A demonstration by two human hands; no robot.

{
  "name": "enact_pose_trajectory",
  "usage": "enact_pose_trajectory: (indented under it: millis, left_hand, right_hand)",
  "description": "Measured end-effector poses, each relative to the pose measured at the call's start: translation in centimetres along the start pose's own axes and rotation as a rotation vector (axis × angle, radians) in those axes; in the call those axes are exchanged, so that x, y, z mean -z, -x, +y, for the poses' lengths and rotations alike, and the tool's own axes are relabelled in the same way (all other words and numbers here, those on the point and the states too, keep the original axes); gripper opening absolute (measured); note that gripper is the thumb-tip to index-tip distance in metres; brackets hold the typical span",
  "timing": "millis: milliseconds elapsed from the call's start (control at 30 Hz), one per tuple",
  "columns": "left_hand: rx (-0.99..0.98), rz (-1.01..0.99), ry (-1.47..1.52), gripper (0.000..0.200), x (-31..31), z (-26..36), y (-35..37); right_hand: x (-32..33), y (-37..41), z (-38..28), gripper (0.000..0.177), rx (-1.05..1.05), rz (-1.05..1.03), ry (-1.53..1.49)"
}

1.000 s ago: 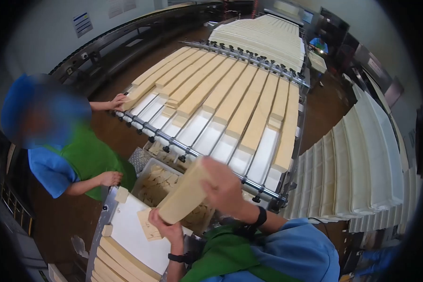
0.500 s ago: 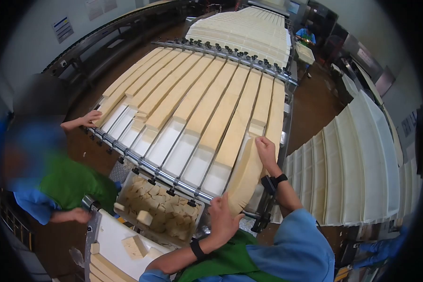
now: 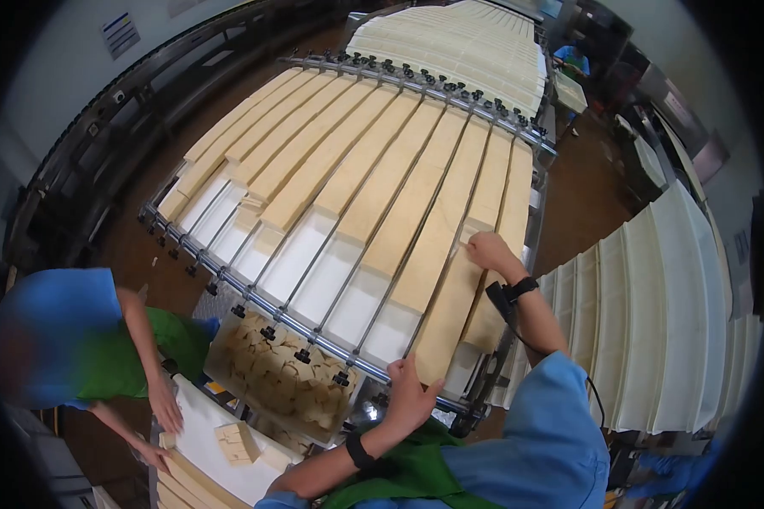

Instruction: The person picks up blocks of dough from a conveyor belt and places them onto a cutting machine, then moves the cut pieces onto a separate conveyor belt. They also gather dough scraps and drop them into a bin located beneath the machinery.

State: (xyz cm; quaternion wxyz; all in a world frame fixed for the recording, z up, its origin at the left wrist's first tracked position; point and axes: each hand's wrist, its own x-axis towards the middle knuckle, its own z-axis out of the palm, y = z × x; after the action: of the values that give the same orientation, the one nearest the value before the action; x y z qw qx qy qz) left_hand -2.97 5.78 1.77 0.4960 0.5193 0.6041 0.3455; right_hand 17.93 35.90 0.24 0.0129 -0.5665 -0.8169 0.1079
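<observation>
A long pale-yellow strip point(image 3: 452, 318), which looks like firm tofu, lies straight in a lane near the right side of the slatted table. My left hand point(image 3: 412, 397) grips its near end, thumb and fingers at the two sides. My right hand point(image 3: 494, 253) is closed at its far end, fingers curled on the edge, next to a short cut piece point(image 3: 477, 227) in the same lane. Similar long strips point(image 3: 382, 170) lie side by side to the left, separated by thin metal rods. Another strip point(image 3: 484, 331) lies to the right, partly under my right forearm.
A metal bar with black knobs point(image 3: 301, 333) runs along the near edge. Below it stands a bin of broken pieces point(image 3: 272, 373). At lower left, a co-worker's hands point(image 3: 163, 416) are over a white surface point(image 3: 199, 416) with a cracked block point(image 3: 237, 444). Layered white sheets point(image 3: 637, 314) hang at right.
The strip between my hands was tilted and bowed and now lies flat and straight. The co-worker's hand left the far-left strip; both hands are now at the lower white surface.
</observation>
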Motion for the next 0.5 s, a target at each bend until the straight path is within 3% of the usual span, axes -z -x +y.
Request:
enact_pose_trajectory:
  millis: [167,367,467,500]
  left_hand:
    - [0.009,-0.008,0.030,0.073,0.0,0.1,-0.4]
    - [0.030,-0.004,0.010,0.076,-0.2,0.0,-0.8]
    - [0.036,0.025,0.017,0.076,-0.7,-0.5,-1.0]
    - [0.039,0.027,0.015,0.076,-0.8,-0.5,-1.0]
  right_hand:
    - [-1.5,-1.5,2.0,0.011,0.037,0.161,0.093]
    - [-2.2,-2.5,1.1,0.011,0.106,0.121,0.454]
    - [-0.9,-2.7,1.3,0.012,0.138,-0.009,0.453]
    - [-0.4,-2.5,1.2,0.012,0.096,0.061,0.374]
